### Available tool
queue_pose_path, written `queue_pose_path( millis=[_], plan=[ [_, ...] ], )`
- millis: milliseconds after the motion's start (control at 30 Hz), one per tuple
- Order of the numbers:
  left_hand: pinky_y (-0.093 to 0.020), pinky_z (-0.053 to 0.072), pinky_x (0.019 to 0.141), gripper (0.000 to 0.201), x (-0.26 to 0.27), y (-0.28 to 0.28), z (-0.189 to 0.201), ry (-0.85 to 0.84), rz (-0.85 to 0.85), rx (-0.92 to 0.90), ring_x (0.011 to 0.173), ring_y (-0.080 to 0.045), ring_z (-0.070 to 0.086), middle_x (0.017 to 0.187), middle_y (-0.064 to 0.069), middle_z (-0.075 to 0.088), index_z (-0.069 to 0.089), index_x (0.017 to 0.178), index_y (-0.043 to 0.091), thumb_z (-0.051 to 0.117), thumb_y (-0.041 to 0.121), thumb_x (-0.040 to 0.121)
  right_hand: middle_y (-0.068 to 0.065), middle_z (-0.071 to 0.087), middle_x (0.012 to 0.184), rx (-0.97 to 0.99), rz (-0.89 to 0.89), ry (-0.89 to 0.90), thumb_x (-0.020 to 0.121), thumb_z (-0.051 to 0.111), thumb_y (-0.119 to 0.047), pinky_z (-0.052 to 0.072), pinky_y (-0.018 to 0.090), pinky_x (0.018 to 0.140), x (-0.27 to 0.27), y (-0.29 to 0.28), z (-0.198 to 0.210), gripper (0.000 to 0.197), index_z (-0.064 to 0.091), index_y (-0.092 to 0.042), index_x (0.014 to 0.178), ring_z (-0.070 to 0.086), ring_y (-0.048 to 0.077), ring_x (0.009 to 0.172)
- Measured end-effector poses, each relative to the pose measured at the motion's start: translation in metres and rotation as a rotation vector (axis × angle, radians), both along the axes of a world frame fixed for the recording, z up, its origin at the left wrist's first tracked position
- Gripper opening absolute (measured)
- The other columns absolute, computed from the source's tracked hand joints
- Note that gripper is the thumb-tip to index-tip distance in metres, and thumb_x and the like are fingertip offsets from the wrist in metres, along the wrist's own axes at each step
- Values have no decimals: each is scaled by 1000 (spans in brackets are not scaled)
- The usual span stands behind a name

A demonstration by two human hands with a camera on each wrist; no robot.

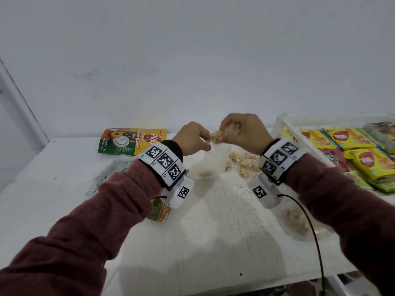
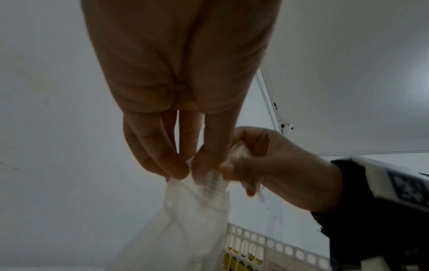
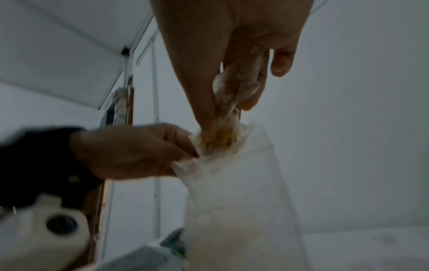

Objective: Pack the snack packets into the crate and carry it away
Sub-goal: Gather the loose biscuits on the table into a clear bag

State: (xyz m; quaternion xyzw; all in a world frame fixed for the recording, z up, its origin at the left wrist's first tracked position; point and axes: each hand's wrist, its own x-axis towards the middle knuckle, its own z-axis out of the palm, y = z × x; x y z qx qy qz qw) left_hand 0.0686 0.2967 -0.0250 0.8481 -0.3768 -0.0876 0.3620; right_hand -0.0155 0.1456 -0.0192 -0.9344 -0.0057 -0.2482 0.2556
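My left hand (image 1: pixel 193 138) pinches the top edge of a clear plastic bag (image 1: pixel 208 162) that hangs down to the white table (image 1: pixel 224 221). In the left wrist view the fingers (image 2: pixel 178 165) hold the bag (image 2: pixel 197 210) at its mouth. My right hand (image 1: pixel 243 132) grips a bunch of small wrapped snacks (image 1: pixel 226 131) right at the bag's mouth; the right wrist view shows the snacks (image 3: pixel 236 88) between its fingers above the bag (image 3: pixel 241 192). More small wrapped snacks (image 1: pixel 245 162) lie loose on the table. The white crate (image 1: pixel 284 124) stands at the right, holding yellow wafer packets (image 1: pixel 350 137).
A pineapple biscuit packet (image 1: pixel 130 141) lies at the back left by the wall. A pale packet (image 1: pixel 106 178) and another packet (image 1: pixel 160 210) lie under my left forearm. A second clear bag with snacks (image 1: pixel 299 221) lies under my right arm. A black cable (image 1: pixel 314 236) hangs from the right wrist.
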Motion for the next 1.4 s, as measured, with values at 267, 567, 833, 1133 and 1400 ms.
queue_pose_path(
  millis=[267,567,833,1133,1400],
  plan=[
    [-2,37,66,33,0,4,-1,62,-16,-37,79,-7,56,105,-6,67,67,110,5,70,5,77,-5,54,92,107,21,167,87,53,-29,41,27,79,7,-2,0,23,56,-24,110,53,11,78],
    [-21,44,76,25,5,4,-1,77,-3,-58,78,-12,57,90,-4,64,69,101,-1,69,0,75,-3,61,83,428,240,53,78,60,13,49,15,72,14,-2,-3,29,59,-15,81,60,-1,69],
    [-1,41,62,34,7,5,-3,109,-7,-71,71,4,53,92,1,62,67,109,2,70,2,75,-3,65,97,50,137,143,86,55,1,38,10,78,16,-6,-16,29,68,-12,108,54,9,88],
    [-10,44,72,32,12,6,-2,93,49,-72,75,-6,56,97,-8,64,65,112,4,59,-3,82,9,63,98,-21,-186,313,82,59,-2,40,12,62,13,-30,-19,18,65,-3,99,52,11,72],
    [-19,40,83,32,12,3,-3,10,114,-25,107,-19,58,119,-8,62,62,118,9,50,2,89,11,64,107,-586,-262,883,80,70,-24,48,27,75,21,-28,-68,39,57,-3,110,57,22,82]
  ],
)
